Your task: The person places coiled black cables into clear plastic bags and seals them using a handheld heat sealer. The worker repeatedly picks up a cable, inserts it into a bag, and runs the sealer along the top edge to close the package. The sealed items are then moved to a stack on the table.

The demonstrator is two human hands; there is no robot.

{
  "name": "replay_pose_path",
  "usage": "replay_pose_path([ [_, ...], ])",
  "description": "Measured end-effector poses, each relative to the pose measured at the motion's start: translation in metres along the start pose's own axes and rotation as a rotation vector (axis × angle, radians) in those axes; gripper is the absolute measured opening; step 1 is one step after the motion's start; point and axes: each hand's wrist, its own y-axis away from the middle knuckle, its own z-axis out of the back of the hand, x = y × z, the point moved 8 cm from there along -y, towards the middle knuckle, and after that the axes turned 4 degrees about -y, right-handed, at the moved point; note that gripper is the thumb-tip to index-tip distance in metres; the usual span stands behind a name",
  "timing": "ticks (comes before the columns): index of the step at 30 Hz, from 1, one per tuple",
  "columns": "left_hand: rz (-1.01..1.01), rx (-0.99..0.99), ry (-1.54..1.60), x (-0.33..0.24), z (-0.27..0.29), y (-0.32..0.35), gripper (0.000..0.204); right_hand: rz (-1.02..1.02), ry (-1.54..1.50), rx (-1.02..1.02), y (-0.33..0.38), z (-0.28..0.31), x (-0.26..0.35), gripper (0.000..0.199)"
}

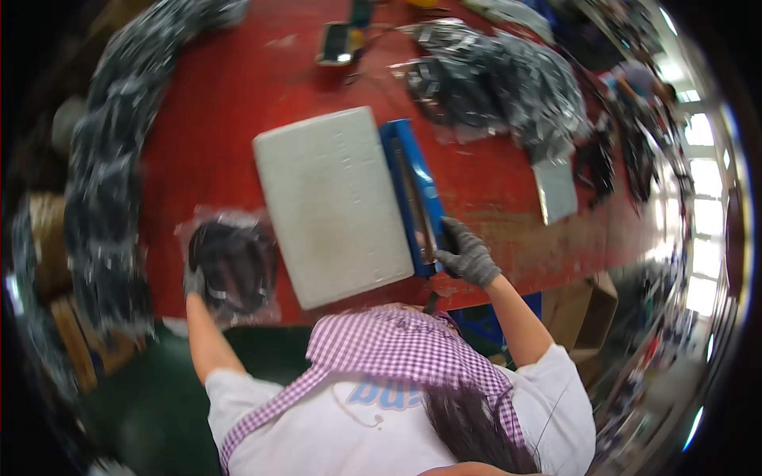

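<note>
My left hand (193, 279), in a grey glove, grips the left edge of a clear plastic bag (238, 270) with a dark, rounded item inside. The bag lies at the near left edge of the red table. To its right is a white foam block (333, 206), set slightly askew. Against the block's right side stands a long blue bag sealer (421, 182), with a slot running along its length. My right hand (472, 258), gloved too, holds the sealer's near right end, thumb and fingers bent around the edge. The fingertips of my left hand are partly hidden against the dark item.
A long row of bagged dark items (111, 190) lines the table's left side. More bagged items (508, 79) are heaped at the far right. A phone-like device (337, 44) lies at the back. Cardboard boxes (583, 313) stand below the right edge; another person (635, 79) is far right.
</note>
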Motion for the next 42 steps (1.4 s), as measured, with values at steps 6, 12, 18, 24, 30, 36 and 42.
replay_pose_path([
  [6, 0.213, 0.242, -0.365, 0.017, -0.013, 0.021, 0.049, -0.269, -0.764, 0.1, -0.062, 0.032, -0.072, 0.053],
  [12, -0.333, -0.036, -0.717, -0.303, -0.081, 0.083, 0.036, -0.739, -1.367, -0.536, -0.164, 0.071, -0.232, 0.035],
  [18, -0.401, 0.598, -0.962, -0.305, -0.244, 0.175, 0.097, -0.969, -1.314, -0.621, -0.25, 0.069, -0.283, 0.032],
  [24, -0.359, 0.556, -1.042, -0.293, -0.254, 0.18, 0.105, -0.756, -1.604, -0.446, -0.263, 0.073, -0.252, 0.031],
  [30, -0.311, 0.562, -1.057, -0.313, -0.245, 0.183, 0.099, -0.215, -1.567, -0.323, -0.251, 0.179, -0.064, 0.021],
  [36, -0.237, 0.729, -0.262, -0.333, -0.253, 0.19, 0.071, 0.259, -1.074, -0.242, -0.181, 0.215, 0.119, 0.025],
  [42, 0.637, 1.332, 1.527, -0.422, -0.217, 0.263, 0.071, 0.38, -1.149, 0.306, -0.012, 0.125, 0.182, 0.022],
])
